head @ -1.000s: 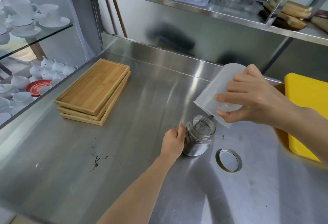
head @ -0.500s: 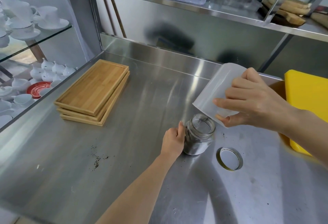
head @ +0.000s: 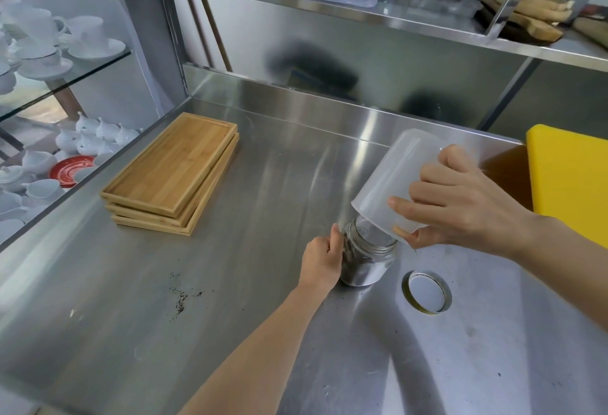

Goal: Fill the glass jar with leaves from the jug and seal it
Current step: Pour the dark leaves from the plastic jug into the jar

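Observation:
A small glass jar (head: 368,263) stands upright on the steel counter (head: 263,217) with dark leaves in its lower part. My left hand (head: 324,258) grips the jar's left side. My right hand (head: 460,207) holds a translucent white plastic jug (head: 391,181) tipped steeply, bottom up, its rim over the jar's open mouth. The jar's round metal lid (head: 426,292) lies flat on the counter just right of the jar, inner side up.
A stack of bamboo trays (head: 174,172) sits at the left. A yellow board (head: 572,177) lies at the right edge. Spilled leaf crumbs (head: 181,299) dot the counter front left. White cups (head: 42,42) fill glass shelves on the left; a steel shelf (head: 362,9) hangs overhead.
The jug has tipped a little further and its rim has come down closer over the jar's mouth. My left hand stays on the jar.

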{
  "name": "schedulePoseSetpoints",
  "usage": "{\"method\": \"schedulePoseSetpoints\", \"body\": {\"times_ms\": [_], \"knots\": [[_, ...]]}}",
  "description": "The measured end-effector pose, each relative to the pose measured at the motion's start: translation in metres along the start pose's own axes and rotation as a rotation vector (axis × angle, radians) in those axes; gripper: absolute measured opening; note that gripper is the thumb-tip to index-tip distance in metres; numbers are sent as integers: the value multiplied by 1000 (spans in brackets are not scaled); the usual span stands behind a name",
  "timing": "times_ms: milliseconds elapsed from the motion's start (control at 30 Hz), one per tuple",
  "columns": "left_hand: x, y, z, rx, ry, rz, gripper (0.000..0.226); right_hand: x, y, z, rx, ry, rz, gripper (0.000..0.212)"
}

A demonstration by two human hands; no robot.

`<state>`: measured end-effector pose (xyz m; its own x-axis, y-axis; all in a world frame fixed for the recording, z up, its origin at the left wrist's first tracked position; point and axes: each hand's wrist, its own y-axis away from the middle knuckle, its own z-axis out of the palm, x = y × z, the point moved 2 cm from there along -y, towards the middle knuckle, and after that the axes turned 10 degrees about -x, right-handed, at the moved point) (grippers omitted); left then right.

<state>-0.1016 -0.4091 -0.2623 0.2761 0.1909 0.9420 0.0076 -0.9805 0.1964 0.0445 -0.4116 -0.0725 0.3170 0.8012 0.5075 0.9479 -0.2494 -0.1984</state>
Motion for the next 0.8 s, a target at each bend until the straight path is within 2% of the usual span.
{"method": "schedulePoseSetpoints", "body": {"times_ms": [167,267,433,500,633,800], "knots": [[-1,1,0,4,11,31,55,7,6,2,78,-104,172,28],[-3,0,0,4,26,25,54,3,12,6,130,-197,249,41],[-5,-1,1,13,39,0,54,6,29,18,231,-455,593,56],[-5,-1,1,10,37,0,54,8,40,26,299,-598,772,46],[-6,-2,0,15,34,18,53,10,62,48,419,-848,1129,6],[-9,-4,1,27,27,24,52,10,83,76,589,-1156,1488,15]]}}
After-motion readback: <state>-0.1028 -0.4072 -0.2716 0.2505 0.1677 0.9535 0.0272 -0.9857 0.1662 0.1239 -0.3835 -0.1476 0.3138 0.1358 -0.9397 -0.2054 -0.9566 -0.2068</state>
